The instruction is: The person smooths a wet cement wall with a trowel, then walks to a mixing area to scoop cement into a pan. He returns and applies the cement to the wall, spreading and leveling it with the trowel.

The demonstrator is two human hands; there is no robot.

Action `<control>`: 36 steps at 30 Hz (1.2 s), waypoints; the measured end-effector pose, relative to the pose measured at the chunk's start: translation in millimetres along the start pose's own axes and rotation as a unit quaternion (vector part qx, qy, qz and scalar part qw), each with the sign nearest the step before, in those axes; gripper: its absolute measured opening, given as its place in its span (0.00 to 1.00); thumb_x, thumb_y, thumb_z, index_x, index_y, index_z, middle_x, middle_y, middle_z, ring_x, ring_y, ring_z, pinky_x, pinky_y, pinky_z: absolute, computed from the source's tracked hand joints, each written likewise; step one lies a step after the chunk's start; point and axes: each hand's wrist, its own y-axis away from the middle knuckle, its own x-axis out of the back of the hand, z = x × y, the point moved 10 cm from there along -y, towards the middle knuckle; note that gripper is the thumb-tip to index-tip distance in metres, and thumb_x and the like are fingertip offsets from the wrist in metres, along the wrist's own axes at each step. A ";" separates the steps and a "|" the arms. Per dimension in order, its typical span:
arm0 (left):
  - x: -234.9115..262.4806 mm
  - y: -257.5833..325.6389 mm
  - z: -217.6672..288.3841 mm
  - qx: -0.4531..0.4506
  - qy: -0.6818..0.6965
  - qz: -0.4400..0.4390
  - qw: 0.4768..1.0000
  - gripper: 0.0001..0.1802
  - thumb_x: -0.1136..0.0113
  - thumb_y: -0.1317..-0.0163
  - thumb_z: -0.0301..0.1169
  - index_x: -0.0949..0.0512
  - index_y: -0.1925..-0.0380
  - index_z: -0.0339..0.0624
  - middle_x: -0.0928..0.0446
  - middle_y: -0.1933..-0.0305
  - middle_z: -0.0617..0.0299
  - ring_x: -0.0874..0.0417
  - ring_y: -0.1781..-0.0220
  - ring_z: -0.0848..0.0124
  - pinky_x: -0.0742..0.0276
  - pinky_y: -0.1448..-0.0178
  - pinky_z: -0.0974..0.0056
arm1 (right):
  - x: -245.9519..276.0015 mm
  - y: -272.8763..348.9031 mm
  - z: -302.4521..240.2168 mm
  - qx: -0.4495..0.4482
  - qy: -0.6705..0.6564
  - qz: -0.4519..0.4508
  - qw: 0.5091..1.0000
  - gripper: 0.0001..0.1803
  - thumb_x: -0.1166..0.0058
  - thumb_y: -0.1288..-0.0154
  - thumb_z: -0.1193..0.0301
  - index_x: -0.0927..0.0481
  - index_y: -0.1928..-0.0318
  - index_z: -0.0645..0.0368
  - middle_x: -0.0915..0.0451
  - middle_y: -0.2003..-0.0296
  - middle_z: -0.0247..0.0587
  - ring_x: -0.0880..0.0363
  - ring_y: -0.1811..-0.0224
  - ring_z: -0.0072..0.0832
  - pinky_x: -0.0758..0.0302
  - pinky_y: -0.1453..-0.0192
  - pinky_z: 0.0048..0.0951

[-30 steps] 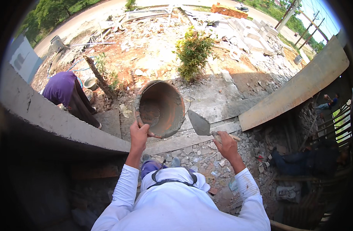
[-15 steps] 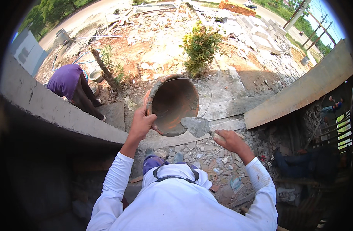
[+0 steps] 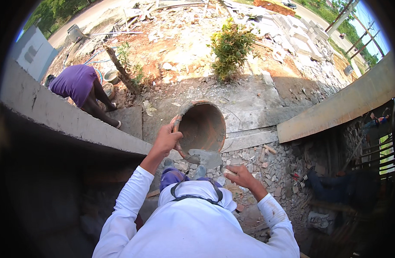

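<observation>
My left hand (image 3: 167,139) is closed on the left rim of an orange bucket (image 3: 201,125), which is tilted so that its mouth faces me. Grey wet mortar (image 3: 189,136) coats the inside of the bucket. In my right hand (image 3: 239,176) is the pale handle of a trowel (image 3: 208,158). The trowel's grey, mortar-smeared blade lies at the bucket's lower rim, close under the opening. A thin wire handle (image 3: 237,115) loops off the bucket's right side.
A concrete wall edge (image 3: 77,114) curves along my left; a pale slab (image 3: 339,107) juts in at right. Rubble (image 3: 266,172) covers the ground by my feet. A person in purple (image 3: 79,86) bends over at left, near a small pail (image 3: 112,77). A leafy bush (image 3: 232,49) grows ahead.
The trowel and my right hand have moved down and to the left, toward my body. The bucket's mouth has dropped slightly lower in view. The person in purple remains bent over.
</observation>
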 end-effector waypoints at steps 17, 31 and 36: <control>30.0 14.3 -46.2 0.052 0.101 0.058 0.992 0.21 0.38 0.29 0.32 0.30 0.42 0.31 0.20 0.62 0.53 0.11 0.66 0.60 0.07 0.71 0.53 | -1.3 -3.1 34.8 -0.114 -0.201 0.072 0.970 0.21 0.38 0.30 0.62 0.18 0.45 0.65 0.13 0.60 0.44 0.15 0.65 0.25 0.20 0.59 0.29; 99.8 12.6 -47.4 0.106 0.306 0.076 0.943 0.15 0.40 0.26 0.38 0.29 0.55 0.36 0.23 0.70 0.57 0.14 0.71 0.61 0.07 0.64 0.46 | 22.6 -18.0 -3.3 0.090 0.044 0.170 0.980 0.23 0.36 0.34 0.64 0.19 0.44 0.64 0.15 0.53 0.58 0.15 0.49 0.50 0.21 0.44 0.42; 88.7 20.4 -67.1 0.108 0.308 0.133 0.936 0.14 0.40 0.26 0.38 0.30 0.55 0.38 0.24 0.66 0.55 0.14 0.65 0.59 0.08 0.58 0.41 | -13.1 -20.3 -33.8 0.115 0.010 0.127 0.985 0.22 0.37 0.34 0.63 0.18 0.45 0.64 0.15 0.55 0.56 0.15 0.51 0.50 0.21 0.47 0.41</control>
